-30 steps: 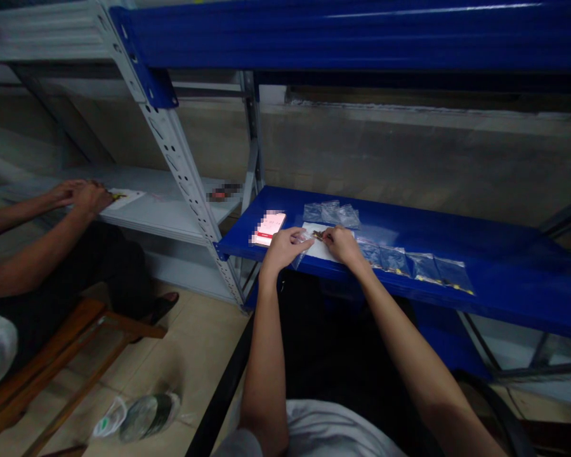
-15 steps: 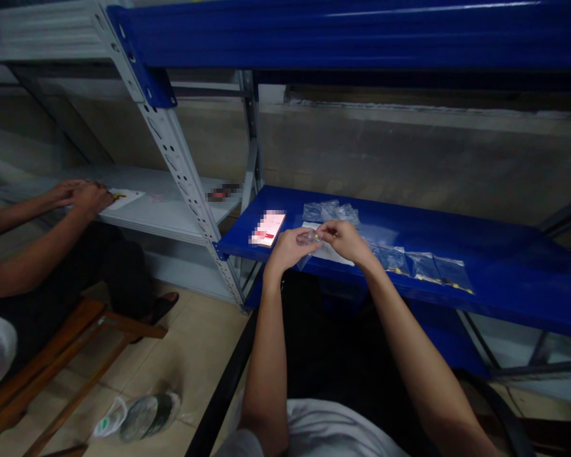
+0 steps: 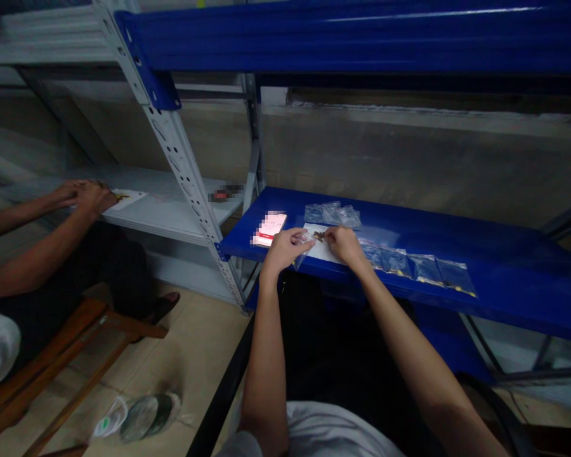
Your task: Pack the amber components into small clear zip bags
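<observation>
My left hand (image 3: 283,249) is closed on a small clear plastic bag (image 3: 302,254), which hangs over the front edge of the blue shelf with a yellow bit low in it. Small dark and yellow pieces (image 3: 319,236) lie in a little heap on a white sheet of paper (image 3: 326,252). Right beside that heap, my right hand (image 3: 345,244) has its fingertips pinched together; whatever is between them is too small to make out. Filled clear bags (image 3: 423,268) with yellow and dark bits lie in a row to the right of my right hand.
Behind the paper lie several flat clear bags (image 3: 333,214). A phone (image 3: 270,230) rests left of my left hand on the blue shelf (image 3: 509,273). Past the grey upright (image 3: 181,165), another person's hands (image 3: 92,193) work at a grey shelf. A plastic bottle (image 3: 147,416) lies on the floor.
My hands have parted: the right hand has moved from the bag's mouth down to the heap on the paper, which now shows. My left hand keeps the bag, slightly lower and left.
</observation>
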The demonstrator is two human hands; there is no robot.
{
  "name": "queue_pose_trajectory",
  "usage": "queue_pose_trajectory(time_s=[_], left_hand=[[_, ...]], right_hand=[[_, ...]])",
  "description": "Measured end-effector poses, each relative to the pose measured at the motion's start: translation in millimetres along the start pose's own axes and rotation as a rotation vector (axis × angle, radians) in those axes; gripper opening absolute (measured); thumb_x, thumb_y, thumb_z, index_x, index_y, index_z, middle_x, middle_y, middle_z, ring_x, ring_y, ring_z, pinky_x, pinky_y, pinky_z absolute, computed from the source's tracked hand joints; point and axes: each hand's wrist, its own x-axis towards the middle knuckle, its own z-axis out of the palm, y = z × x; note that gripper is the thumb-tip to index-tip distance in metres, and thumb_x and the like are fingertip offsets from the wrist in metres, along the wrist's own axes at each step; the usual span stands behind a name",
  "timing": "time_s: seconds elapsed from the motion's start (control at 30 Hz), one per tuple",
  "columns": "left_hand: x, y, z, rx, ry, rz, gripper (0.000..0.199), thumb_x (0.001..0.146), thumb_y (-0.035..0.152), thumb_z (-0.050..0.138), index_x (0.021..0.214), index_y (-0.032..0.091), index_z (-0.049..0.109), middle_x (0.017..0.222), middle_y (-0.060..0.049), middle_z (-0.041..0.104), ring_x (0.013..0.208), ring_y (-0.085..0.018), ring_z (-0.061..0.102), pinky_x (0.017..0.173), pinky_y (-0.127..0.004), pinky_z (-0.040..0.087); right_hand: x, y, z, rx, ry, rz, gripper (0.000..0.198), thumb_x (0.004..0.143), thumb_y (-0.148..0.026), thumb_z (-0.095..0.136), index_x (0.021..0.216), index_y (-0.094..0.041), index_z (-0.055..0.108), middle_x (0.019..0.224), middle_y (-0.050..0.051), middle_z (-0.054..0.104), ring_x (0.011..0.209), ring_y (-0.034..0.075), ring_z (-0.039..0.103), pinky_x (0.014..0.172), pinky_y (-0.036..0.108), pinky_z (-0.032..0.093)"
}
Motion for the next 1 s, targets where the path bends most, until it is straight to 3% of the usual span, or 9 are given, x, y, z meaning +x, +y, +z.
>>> queue_pose_trajectory(time_s=[0.13,0.37,0.5,0.6,0.7,0.83,0.9,1.0], left_hand=[[-0.5,-5.0,-1.2,0.001,0.004,-0.008,0.05,0.082,0.042,0.083,0.122,0.013,0.076,0.103,-0.012,0.08,0.092,-0.022,0.073,0.084,-0.034,0.057],[-2.2,-8.0,-2.1,-0.017,0.005,-0.009,0.049,0.081,0.042,0.084,0.119,0.013,0.077,0.1,-0.011,0.079,0.089,-0.021,0.071,0.083,-0.033,0.056],[-3.2,-9.0,1.6,-0.03,-0.004,-0.016,0.05,0.081,0.042,0.085,0.12,0.012,0.077,0.099,-0.011,0.079,0.089,-0.021,0.072,0.082,-0.032,0.056],[-3.2,-9.8,5.5,-0.035,-0.024,-0.015,0.052,0.08,0.04,0.086,0.122,0.012,0.076,0.102,-0.012,0.079,0.09,-0.022,0.072,0.082,-0.031,0.057],[-2.9,-7.8,7.2,-0.051,-0.042,-0.004,0.05,0.079,0.038,0.086,0.121,0.013,0.077,0.102,-0.01,0.08,0.09,-0.021,0.073,0.082,-0.03,0.058],[-2.7,-2.1,6.4,-0.075,-0.088,0.045,0.045,0.081,0.037,0.083,0.12,0.015,0.078,0.1,-0.008,0.081,0.088,-0.021,0.074,0.08,-0.029,0.058],[-2.8,-0.3,6.1,-0.076,-0.103,0.057,0.046,0.081,0.037,0.083,0.121,0.016,0.078,0.1,-0.008,0.081,0.088,-0.02,0.074,0.079,-0.028,0.058],[-3.0,0.5,6.0,-0.056,-0.088,0.05,0.046,0.081,0.037,0.083,0.122,0.016,0.078,0.103,-0.009,0.081,0.088,-0.02,0.074,0.081,-0.029,0.059]], right_hand=[[-2.8,-4.3,4.3,-0.037,0.027,0.024,0.03,0.103,-0.021,0.052,0.118,-0.017,0.077,0.123,0.018,0.068,0.103,0.025,0.069,0.088,0.03,0.047],[-1.1,-4.7,4.4,-0.051,0.017,0.003,0.03,0.104,-0.021,0.047,0.113,-0.015,0.076,0.121,0.019,0.067,0.102,0.026,0.067,0.086,0.031,0.047],[-4.0,-1.5,-4.9,0.0,0.138,-0.038,0.028,0.102,-0.02,0.049,0.11,-0.013,0.075,0.113,0.018,0.068,0.095,0.025,0.066,0.085,0.032,0.047],[-8.6,-6.8,-15.6,0.111,0.228,-0.139,0.024,0.099,-0.021,0.053,0.104,-0.014,0.076,0.1,0.014,0.069,0.088,0.024,0.063,0.083,0.033,0.046],[-13.1,-17.8,-23.0,0.248,0.17,-0.282,0.019,0.095,-0.02,0.059,0.095,-0.016,0.078,0.087,0.008,0.068,0.081,0.021,0.061,0.08,0.031,0.045],[-15.4,-24.3,-25.5,0.358,0.081,-0.364,0.018,0.094,-0.021,0.063,0.093,-0.019,0.081,0.086,0.006,0.072,0.081,0.02,0.064,0.08,0.03,0.045],[-14.3,-20.6,-24.3,0.413,0.078,-0.355,0.018,0.094,-0.021,0.063,0.095,-0.019,0.081,0.091,0.007,0.076,0.085,0.02,0.066,0.081,0.03,0.046],[-10.8,-10.7,-19.3,0.415,0.099,-0.222,0.021,0.094,-0.016,0.06,0.1,-0.017,0.08,0.096,0.008,0.08,0.087,0.021,0.07,0.082,0.029,0.048]])
